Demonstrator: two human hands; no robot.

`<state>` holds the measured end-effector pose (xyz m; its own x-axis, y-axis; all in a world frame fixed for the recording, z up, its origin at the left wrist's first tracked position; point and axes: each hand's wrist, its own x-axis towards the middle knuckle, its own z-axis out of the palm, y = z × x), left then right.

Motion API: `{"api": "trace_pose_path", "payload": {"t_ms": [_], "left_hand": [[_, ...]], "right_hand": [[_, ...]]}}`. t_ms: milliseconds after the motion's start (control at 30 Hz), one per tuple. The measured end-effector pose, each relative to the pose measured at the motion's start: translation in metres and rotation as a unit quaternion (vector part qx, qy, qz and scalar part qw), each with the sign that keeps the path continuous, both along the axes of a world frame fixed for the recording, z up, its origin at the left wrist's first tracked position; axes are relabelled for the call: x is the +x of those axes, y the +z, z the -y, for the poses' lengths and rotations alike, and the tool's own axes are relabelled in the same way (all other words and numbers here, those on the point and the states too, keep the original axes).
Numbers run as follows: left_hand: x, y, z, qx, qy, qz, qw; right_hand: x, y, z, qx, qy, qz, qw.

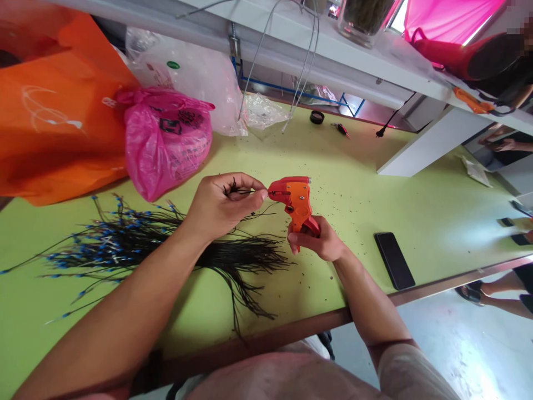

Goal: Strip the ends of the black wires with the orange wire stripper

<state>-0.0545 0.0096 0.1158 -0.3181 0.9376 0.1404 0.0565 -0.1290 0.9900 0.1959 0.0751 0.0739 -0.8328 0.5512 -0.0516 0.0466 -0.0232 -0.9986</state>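
My right hand (314, 239) is wrapped round the handles of a red and orange wire stripper (298, 195), its jaws pointing left. Pinched between the thumb and fingers of my left hand (229, 203) are thin black wires (234, 189). The fingertips are right at the stripper's jaws, where a wire end seems to enter. Below my left hand lies a large bundle of black wires (233, 253) on the green table (266, 155). Many wires in the bundle carry blue pieces (89, 247) towards their left ends.
An orange bag (62, 128), a tied pink plastic bag (166, 144) and clear plastic bags (195, 78) stand at the back left. A black phone (394, 261) lies at the right. Dark scraps dot the table. A white shelf (266, 33) runs overhead; another person's legs (499, 289) show at the right edge.
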Motion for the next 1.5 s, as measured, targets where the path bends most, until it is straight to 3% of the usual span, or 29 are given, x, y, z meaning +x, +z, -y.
{"api": "trace_pose_path", "payload": {"t_ms": [467, 667, 1033, 1200, 1500], "left_hand": [[0.005, -0.003, 0.000, 0.017, 0.028, 0.022, 0.999], [0.001, -0.004, -0.003, -0.015, 0.005, 0.053, 0.998], [-0.004, -0.002, -0.001, 0.004, -0.055, 0.085, 0.995], [-0.002, 0.002, 0.002, 0.021, -0.047, 0.059, 0.997], [0.007, 0.003, 0.004, 0.054, 0.012, 0.055, 0.997]], "right_hand": [[-0.010, -0.007, 0.009, -0.019, -0.053, -0.022, 0.998], [-0.004, -0.012, 0.001, -0.028, 0.037, -0.025, 0.999], [0.000, -0.020, -0.005, -0.082, 0.120, -0.059, 0.988], [-0.008, -0.022, 0.001, -0.074, 0.110, -0.092, 0.987], [-0.016, -0.019, 0.017, -0.037, 0.002, -0.094, 0.995]]}}
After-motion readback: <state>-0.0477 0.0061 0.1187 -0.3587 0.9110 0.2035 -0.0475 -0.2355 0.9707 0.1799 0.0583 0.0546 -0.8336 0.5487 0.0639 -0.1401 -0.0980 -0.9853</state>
